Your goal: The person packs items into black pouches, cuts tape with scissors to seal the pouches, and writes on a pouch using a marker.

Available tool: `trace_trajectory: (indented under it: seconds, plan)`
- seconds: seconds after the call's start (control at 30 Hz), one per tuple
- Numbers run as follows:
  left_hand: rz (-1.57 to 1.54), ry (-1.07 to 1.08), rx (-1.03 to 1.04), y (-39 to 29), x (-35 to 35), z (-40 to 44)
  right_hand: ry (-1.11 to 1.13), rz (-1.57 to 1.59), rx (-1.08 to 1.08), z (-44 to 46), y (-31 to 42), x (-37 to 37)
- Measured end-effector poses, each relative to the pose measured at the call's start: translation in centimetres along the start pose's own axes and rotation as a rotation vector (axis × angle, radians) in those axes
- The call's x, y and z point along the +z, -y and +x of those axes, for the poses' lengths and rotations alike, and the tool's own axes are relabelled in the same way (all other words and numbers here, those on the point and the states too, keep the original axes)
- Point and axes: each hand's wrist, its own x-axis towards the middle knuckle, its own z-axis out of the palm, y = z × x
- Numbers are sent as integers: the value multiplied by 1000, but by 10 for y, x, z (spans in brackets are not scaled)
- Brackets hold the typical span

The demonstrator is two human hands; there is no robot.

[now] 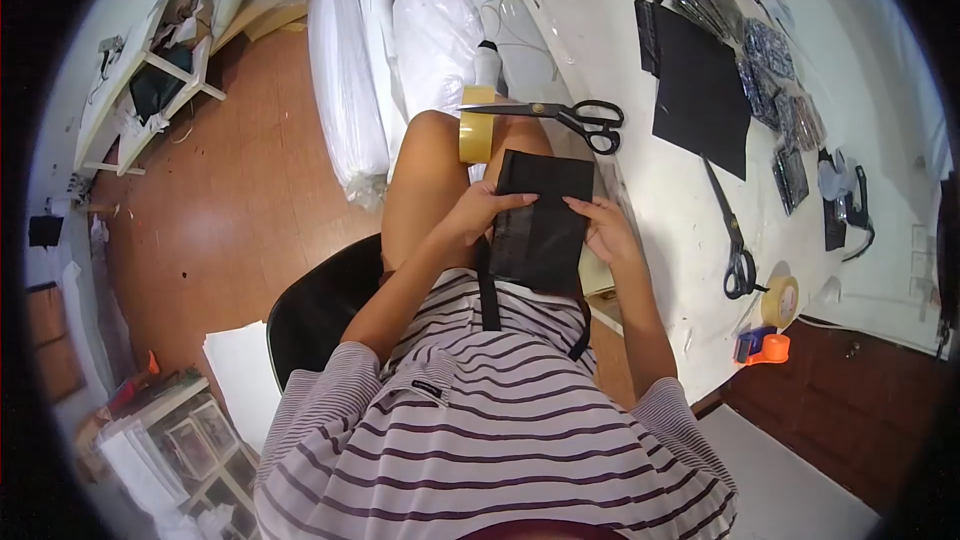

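Above my lap I hold a flat black rectangular piece (540,240), like a fabric pouch, its top part looking folded over. My left hand (482,212) pinches its left edge, thumb on top. The right side is gripped by my right hand (607,230), thumb also on the front face. Fingers behind the piece are hidden. A narrow black strap (488,290) hangs below it near my left wrist. Beyond the piece, black-handled scissors (560,112) lie across my thighs, their blades over a roll of yellow-brown tape (476,145).
On the white table (690,240) to my right lie a large black sheet (700,90), a second pair of scissors (735,240), a tape roll (780,302), an orange tape dispenser (765,346) and several plastic-wrapped dark packets (770,70). White wrapped rolls (350,70) stand ahead.
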Motion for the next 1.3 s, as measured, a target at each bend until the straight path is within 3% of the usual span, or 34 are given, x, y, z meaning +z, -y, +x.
trace_trajectory:
  seconds: [0.6,0.77,0.93,1.0,1.13,1.23,1.3]
  plan:
    - [-256,188,-85,18,-27,21,98,-49,10,13,-4,-29]
    - [-218,148,-72,17,-31,26,67,109,39,13,-5,-26]
    - [-241,113,-47,22,-38,32,61,30,34,12,-4,-31]
    - [-240,167,68,23,-42,30,45,-31,36,13,-5,-36]
    - [-300,331,39,28,-50,28,121,-114,-46,12,-11,-49]
    - [-180,394,88,27,-55,26,153,-181,-119,11,-16,-56]
    - [62,294,177,26,-53,22,171,-215,-132,7,-15,-50]
